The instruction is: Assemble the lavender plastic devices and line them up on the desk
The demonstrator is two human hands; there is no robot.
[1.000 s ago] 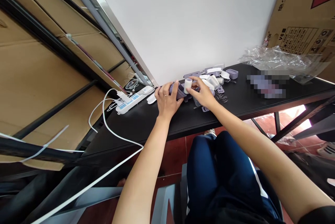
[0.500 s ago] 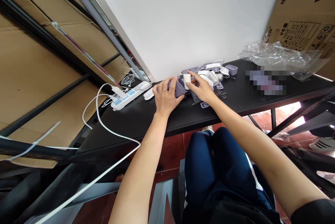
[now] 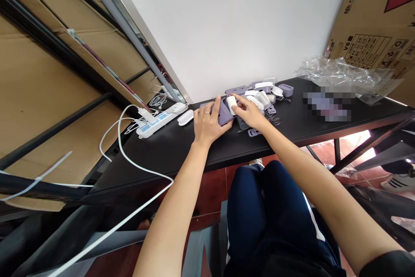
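My left hand (image 3: 206,123) is wrapped over a purple plastic housing (image 3: 224,114) on the black table, with a ring on one finger. My right hand (image 3: 249,110) pinches a small white cylindrical piece (image 3: 231,104) between thumb and fingers. That white piece is tilted against the right end of the housing; whether it sits inside cannot be made out. Right of my hands lies a pile of white parts (image 3: 263,99) and purple parts. A flat purple piece with slots (image 3: 253,132) lies below my right hand. A white oval piece (image 3: 186,118) rests left of my left hand.
A white power strip (image 3: 158,120) with plugs and a long white cable (image 3: 142,165) is at the left. Crumpled clear plastic (image 3: 343,74) lies at the right by a cardboard box (image 3: 379,30). A white wall (image 3: 233,30) bounds the black table (image 3: 301,113) behind.
The white cylindrical piece has tilted from nearly upright to leaning against the purple housing. Both hands stay close together, and the camera view has shifted slightly.
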